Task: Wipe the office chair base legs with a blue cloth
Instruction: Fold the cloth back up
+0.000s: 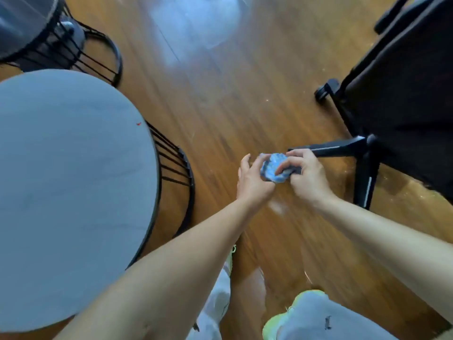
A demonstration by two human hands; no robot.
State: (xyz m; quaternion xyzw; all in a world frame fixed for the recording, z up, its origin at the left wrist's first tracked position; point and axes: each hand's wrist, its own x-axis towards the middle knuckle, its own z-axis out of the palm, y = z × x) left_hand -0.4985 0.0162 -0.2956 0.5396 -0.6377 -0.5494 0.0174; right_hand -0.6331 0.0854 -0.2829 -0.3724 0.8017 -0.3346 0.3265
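A bunched blue cloth (274, 168) sits between both my hands, above the wooden floor. My left hand (252, 181) cups it from the left with the fingers partly spread. My right hand (305, 175) pinches it from the right. The black office chair (402, 94) stands at the right. One black base leg (335, 147) points left and its tip ends just behind my right hand. Another base leg (366, 182) points toward me. A caster (326, 90) shows farther back. The picture is blurred by motion.
A round grey table (68, 192) with a black wire frame fills the left side. A second dark round stool (29, 25) stands at the top left. Wooden floor (220, 94) lies between them and the chair. My legs and light shoes (294, 315) are at the bottom.
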